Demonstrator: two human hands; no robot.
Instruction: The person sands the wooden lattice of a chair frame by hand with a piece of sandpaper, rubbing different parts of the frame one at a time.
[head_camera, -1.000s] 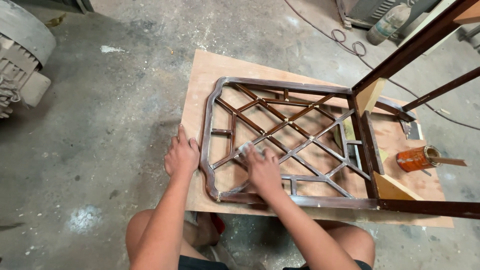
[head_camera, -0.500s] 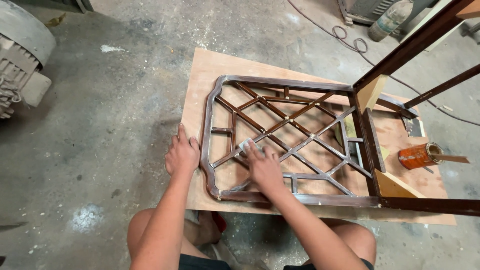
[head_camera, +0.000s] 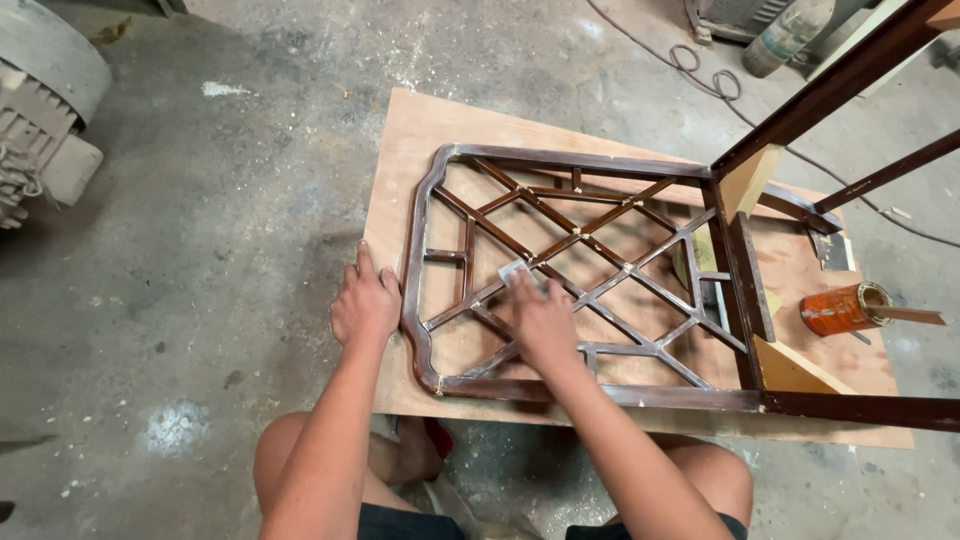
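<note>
Dark-brown wooden lattice frame (head_camera: 560, 270) lies flat on a plywood board (head_camera: 420, 150) spread over the concrete floor (head_camera: 230, 200), its right end joined to upright chair rails (head_camera: 830, 85). Left hand (head_camera: 365, 305) rests flat, fingers together, on the board against the frame's curved left edge. Right hand (head_camera: 540, 320) presses a small grey pad (head_camera: 515, 273) onto a lattice bar, and an orange can (head_camera: 840, 308) lies well apart at the right.

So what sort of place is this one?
Probably a furniture or woodworking workshop: a dark lacquered lattice chair frame lies on a plywood sheet over a dusty concrete floor, with an orange can beside it.
</note>
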